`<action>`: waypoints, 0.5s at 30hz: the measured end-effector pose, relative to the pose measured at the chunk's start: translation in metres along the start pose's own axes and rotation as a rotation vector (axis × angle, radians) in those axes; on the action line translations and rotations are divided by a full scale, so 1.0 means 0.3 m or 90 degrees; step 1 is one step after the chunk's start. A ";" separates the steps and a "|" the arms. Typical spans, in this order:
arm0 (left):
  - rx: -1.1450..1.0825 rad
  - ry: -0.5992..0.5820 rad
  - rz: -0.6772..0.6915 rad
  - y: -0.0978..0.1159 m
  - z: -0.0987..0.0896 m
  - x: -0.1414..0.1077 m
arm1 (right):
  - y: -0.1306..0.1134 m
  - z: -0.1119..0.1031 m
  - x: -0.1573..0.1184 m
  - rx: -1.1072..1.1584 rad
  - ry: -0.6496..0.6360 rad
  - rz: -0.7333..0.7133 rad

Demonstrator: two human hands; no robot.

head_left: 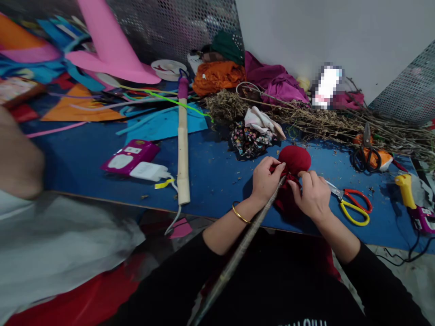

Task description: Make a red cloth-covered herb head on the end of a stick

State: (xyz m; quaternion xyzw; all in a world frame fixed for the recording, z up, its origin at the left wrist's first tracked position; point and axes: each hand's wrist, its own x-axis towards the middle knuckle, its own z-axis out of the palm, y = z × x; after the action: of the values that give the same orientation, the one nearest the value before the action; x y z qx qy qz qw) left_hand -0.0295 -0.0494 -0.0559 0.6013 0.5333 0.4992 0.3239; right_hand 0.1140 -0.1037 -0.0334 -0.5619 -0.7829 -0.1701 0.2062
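Observation:
A dark red cloth is bunched over a rounded, ball-like bulge, with loose folds hanging below it. My left hand is closed, pinching the cloth just under the bulge on its left side. On the other side my right hand is closed too, its thumb and fingertips on the gathered folds. A long grey-brown stick slants up from my lap, and its top end meets the gathered cloth between my hands. Whether a tie or string is in my fingers is hidden.
Red-and-yellow-handled scissors lie right of my hand, with black scissors and a yellow glue gun beyond. Dried twigs line the back. Left are a bamboo stick, a purple packet, a pink felt hat and another person's arm.

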 end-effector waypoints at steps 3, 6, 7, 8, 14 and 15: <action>-0.003 -0.006 0.007 -0.007 -0.001 0.000 | -0.012 0.000 0.022 0.012 -0.007 -0.002; -0.010 -0.008 0.018 -0.010 -0.005 0.000 | -0.029 0.011 0.047 -0.036 -0.062 -0.005; -0.013 -0.010 0.022 -0.010 -0.006 0.000 | -0.035 0.014 0.053 -0.060 -0.078 -0.004; -0.016 -0.014 0.025 -0.008 -0.008 0.000 | -0.042 0.015 0.056 -0.086 -0.091 -0.001; -0.020 -0.030 0.062 0.002 -0.013 -0.002 | -0.086 0.001 0.055 -0.176 -0.129 0.019; -0.019 -0.034 0.076 0.004 -0.013 -0.002 | -0.092 0.000 0.055 -0.180 -0.133 0.023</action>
State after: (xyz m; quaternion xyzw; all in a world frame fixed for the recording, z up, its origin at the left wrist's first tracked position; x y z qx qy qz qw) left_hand -0.0329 -0.0508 -0.0539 0.6402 0.4799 0.5096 0.3165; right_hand 0.0832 -0.0991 -0.0259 -0.6139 -0.7581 -0.2150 0.0456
